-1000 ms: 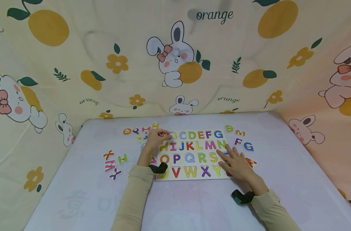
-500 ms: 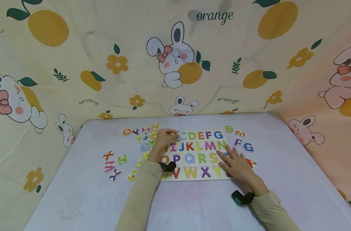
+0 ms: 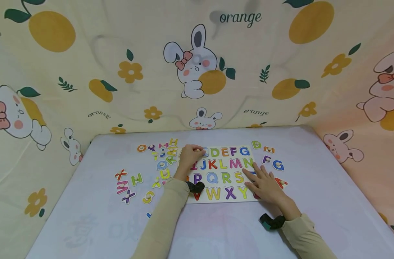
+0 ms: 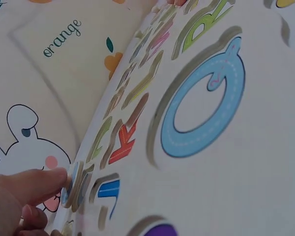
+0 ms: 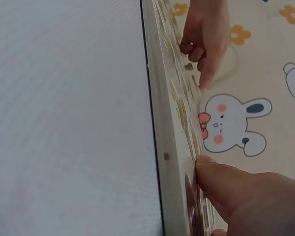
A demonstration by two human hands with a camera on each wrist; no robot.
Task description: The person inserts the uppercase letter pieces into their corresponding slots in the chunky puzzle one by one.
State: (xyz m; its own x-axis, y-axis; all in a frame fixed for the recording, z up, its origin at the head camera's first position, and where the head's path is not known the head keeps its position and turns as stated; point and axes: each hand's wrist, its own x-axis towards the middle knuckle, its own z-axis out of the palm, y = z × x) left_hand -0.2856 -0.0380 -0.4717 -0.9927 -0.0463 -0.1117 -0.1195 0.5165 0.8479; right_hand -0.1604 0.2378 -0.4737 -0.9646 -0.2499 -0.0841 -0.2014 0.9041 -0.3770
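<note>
A white alphabet puzzle board [image 3: 222, 198] with coloured letter recesses lies on the table. My left hand [image 3: 189, 158] is over its upper left, with thumb and finger at the light-blue C spot. In the left wrist view, the left hand [image 4: 27, 194] pinches a light-blue letter piece [image 4: 67, 189] at its edge, close over the board; its full shape is hidden side-on. My right hand [image 3: 265, 181] rests with spread fingers on the board's right side, covering some letters there. In the right wrist view its thumb [image 5: 221, 174] touches the board's surface.
Loose letter pieces lie left of the board, among them an orange O [image 3: 141, 148], a green N [image 3: 136, 179] and a yellow S [image 3: 148, 197]. On the right are a green D [image 3: 256, 145], a blue G [image 3: 278, 165] and a red A [image 3: 281, 183]. A printed curtain [image 3: 132, 104] stands behind.
My left hand has moved right along the top row, carrying the light-blue piece from near the B to the C spot. My right hand has stayed in place.
</note>
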